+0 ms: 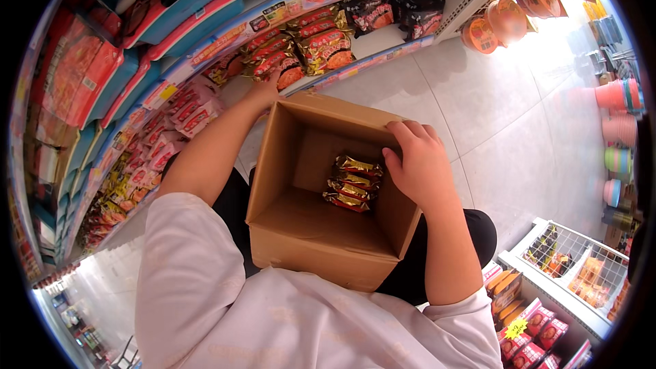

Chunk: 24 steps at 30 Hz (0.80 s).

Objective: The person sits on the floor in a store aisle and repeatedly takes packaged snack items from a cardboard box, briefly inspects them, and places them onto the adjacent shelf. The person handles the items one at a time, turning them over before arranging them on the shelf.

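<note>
An open cardboard box (328,251) sits in front of me, between my legs. Inside it, several gold and red snack or noodle packets (353,184) stand in a row towards the right wall. My right hand (417,159) grips the box's right far corner, thumb on the inner side. Beyond the box's left far corner, my left hand (264,93) reaches to the low shelf. Its fingers touch the front of a red and gold packet (290,74); whether they close on it is hidden. Similar packets (326,47) stand beside it.
Black packets (370,13) share the low shelf, with pink packets (189,113) further left. Trays with blue sides (192,15) fill the shelf above. Orange bowls (482,35) hang at upper right. A wire-topped display (569,261) stands at lower right on the tiled floor (492,128).
</note>
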Available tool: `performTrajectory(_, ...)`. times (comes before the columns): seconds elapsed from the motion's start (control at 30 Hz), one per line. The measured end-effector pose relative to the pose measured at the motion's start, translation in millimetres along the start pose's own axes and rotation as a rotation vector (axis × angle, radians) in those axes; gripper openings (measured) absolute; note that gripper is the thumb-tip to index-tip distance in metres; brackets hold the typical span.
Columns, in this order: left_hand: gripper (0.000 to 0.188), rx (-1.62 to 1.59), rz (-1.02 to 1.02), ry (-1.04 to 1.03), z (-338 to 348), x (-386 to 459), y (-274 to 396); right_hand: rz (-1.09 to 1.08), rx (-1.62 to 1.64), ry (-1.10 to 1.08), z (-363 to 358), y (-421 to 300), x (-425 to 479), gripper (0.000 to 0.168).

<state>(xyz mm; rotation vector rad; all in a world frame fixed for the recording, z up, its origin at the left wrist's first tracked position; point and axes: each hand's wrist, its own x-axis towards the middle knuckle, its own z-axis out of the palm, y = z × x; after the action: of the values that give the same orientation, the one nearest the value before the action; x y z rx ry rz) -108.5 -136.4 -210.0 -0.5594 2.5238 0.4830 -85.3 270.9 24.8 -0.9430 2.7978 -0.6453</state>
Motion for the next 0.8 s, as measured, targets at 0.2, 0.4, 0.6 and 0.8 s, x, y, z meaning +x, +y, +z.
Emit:
performTrajectory(0.2,0.114,0.039,-0.036,0.002,5,11,-5,-0.004,-0.006,0.001,3,1,-1,0.036)
performTrajectory(0.4,0.113,-0.094,0.055,-0.028,9,26,-9,-0.009,0.003,0.014,4,3,-2,0.036)
performTrajectory(0.6,0.111,-0.072,0.065,-0.008,1,13,0,0.009,0.001,0.007,6,2,-2,0.036)
performTrajectory(0.8,0.104,0.041,0.059,-0.016,-22,-10,21,0.001,0.012,0.018,4,3,-4,0.036)
